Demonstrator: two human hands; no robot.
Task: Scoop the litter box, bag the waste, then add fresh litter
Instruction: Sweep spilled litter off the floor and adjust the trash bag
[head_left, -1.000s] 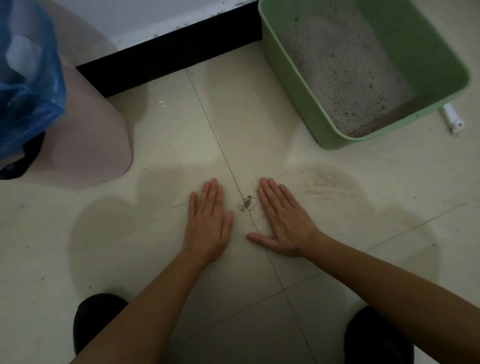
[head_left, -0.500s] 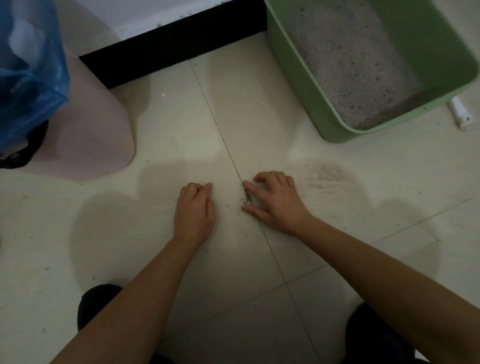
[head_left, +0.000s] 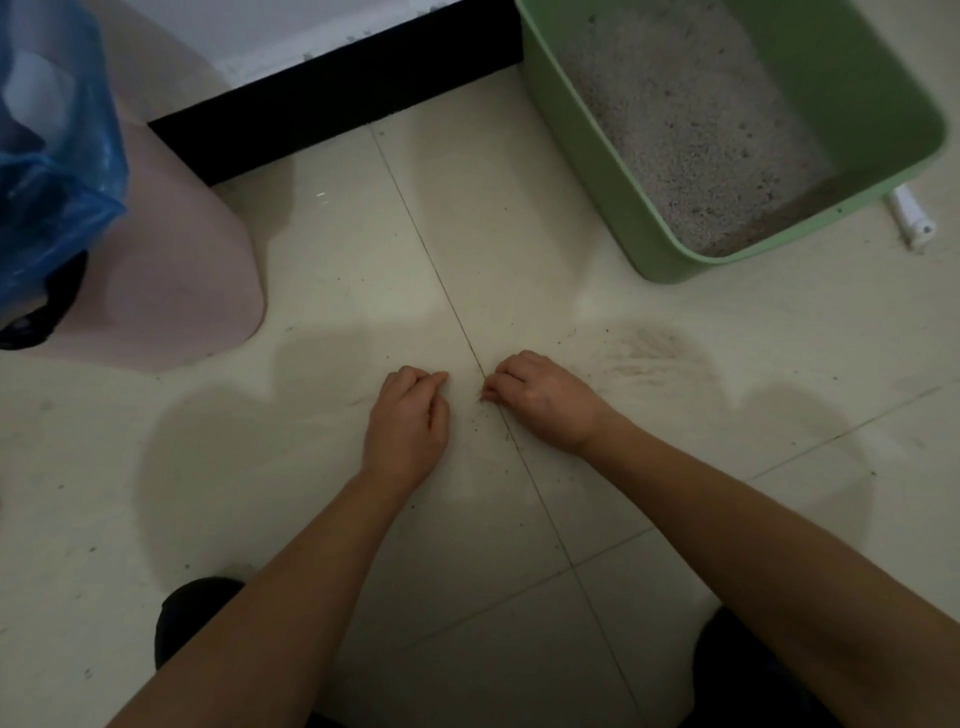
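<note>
Right hand: grip narrow, fingers curled, tips pinching spilled grains at the floor seam, centre frame.
Left hand: just beside, not touching; grip closed, nothing seen in it.
Dust smear: right of the right hand.
Litter box: upper right, long axis running upper left to lower right; lies up-right of the grip, right hand nearer.
Blue bag: upper left, on pink bin; left hand nearer. Judged destination for the grains.
</note>
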